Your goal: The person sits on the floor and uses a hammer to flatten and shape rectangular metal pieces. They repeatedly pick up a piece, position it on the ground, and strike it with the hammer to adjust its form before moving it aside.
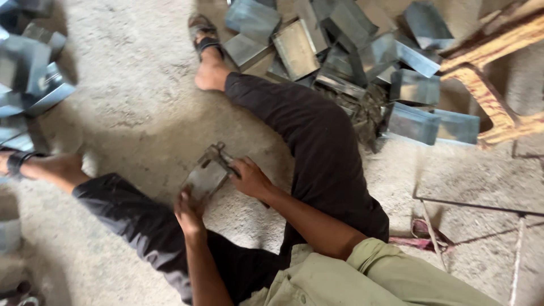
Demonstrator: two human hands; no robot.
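— Several folded metal boxes point(34, 73) heaped at far left on the concrete floor point(130, 85), blurred. Nearer the middle?

— Left hand point(188, 212) low on the floor between the spread legs, fingers curled round the near edge of a grey sheet-metal piece point(205, 180). Tilted up, that piece, lower end in the grip.

— And just right of it?

— Right hand point(249, 177) closed over the piece's upper right edge, fist tight on a small dark tool point(222, 156) pressed against the metal. Cannot tell what kind of tool.

— Above?

— Sandalled foot point(205, 42) stretched out, toes touching a big pile of metal boxes point(351, 51), grey and shiny, tumbled every way.

— Farther right?

— Wooden frame point(487, 85) beside the pile, slanting across the top corner. Below it, pink rag point(422, 235) on the floor, well apart from both hands.
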